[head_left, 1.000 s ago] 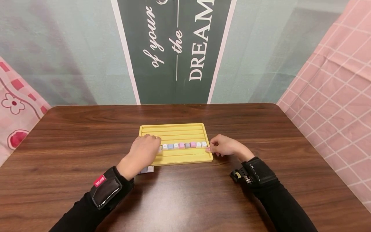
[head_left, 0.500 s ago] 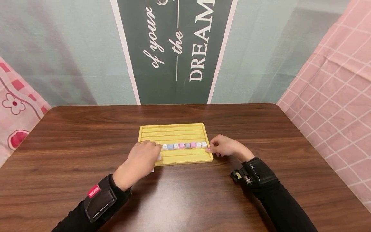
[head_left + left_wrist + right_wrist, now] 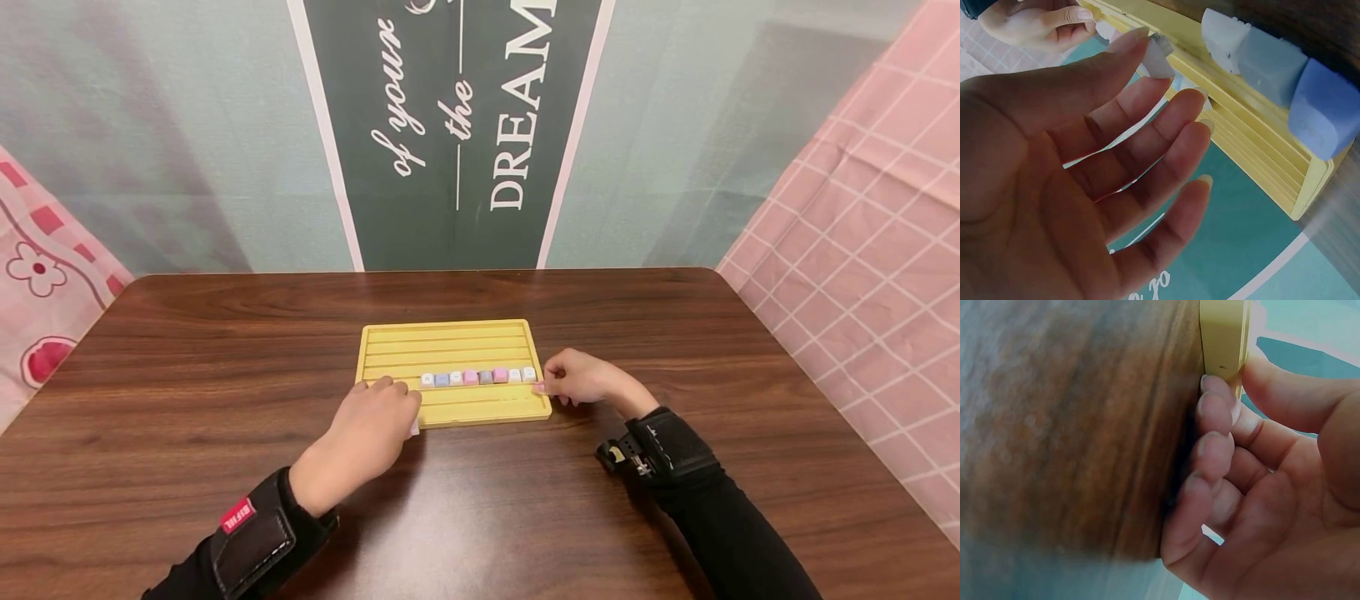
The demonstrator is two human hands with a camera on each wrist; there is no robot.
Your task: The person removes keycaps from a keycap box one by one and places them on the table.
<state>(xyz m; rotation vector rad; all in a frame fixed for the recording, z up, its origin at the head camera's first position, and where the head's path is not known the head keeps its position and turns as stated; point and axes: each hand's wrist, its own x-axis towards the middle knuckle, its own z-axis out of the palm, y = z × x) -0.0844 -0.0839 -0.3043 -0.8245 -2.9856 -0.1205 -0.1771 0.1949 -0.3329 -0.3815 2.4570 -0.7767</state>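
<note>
A yellow ridged tray lies on the table, with a row of white, blue, pink and grey keycaps along one of its grooves. My left hand is over the tray's near left corner. Its thumb and index finger pinch a small white keycap, while the other fingers are spread and slightly bent. At the tray's right edge, my right hand grips the rim, thumb on top and fingertips against the side wall. Both hands hide parts of the tray in the head view.
Beside the tray's near side, a white keycap, a grey-blue one and a blue one stand in a line; my left hand covers them in the head view. Behind the dark wooden table hangs a printed curtain.
My left hand has drawn back from the left end of the keycap row toward the tray's near edge, carrying the white keycap. My right hand stays at the tray's edge.
</note>
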